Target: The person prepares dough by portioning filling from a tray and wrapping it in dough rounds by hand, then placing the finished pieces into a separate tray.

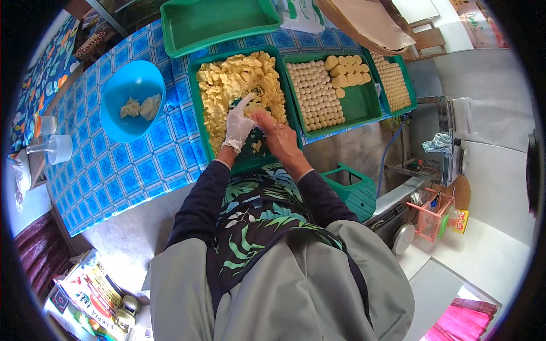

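Observation:
A deep green tray (195, 105) in front of me holds a heap of crumbly yellow mash (227, 74), scraped away to the bare bottom on its near side. Over that tray my two hands meet. My left hand (239, 124) wears a thin clear glove, with a finger or thumb stretched away from me. Bare, my right hand (277, 136) has its fingers drawn together against the left one; what they hold, if anything, is hidden. Just right stands another green tray (361, 102), with rows of small pale balls (314, 94) and larger yellow rounds (346, 69).
A blue bowl (126, 77) with two lumps of pale dough (149, 107) stands left on the blue checked tablecloth (153, 162). Behind lies a green tray (219, 25). A further tray of balls (392, 82) is at far right. A green plastic stool (352, 190) stands below the table's edge.

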Available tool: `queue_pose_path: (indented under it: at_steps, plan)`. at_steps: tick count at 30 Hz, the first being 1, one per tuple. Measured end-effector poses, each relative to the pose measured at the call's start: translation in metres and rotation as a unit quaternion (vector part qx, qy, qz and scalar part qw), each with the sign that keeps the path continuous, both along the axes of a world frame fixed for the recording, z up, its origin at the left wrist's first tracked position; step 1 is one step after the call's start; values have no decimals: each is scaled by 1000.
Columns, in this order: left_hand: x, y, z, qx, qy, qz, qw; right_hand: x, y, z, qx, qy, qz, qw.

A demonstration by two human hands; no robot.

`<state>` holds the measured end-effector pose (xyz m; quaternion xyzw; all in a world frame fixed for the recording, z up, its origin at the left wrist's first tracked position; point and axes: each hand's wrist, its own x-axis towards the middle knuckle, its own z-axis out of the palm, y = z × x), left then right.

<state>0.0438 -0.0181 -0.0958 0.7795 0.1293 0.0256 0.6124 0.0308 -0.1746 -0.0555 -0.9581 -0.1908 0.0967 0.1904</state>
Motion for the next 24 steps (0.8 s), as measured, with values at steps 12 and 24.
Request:
queue_pose_path:
  at_steps: [12,24]
  plan:
    - [1,11,14,313,9,-120,942,-7,-11,21,13,26,-84,996]
    - [-27,22,-3,-21,105,-11,994,-10,40,-17,18,3,-12,1000]
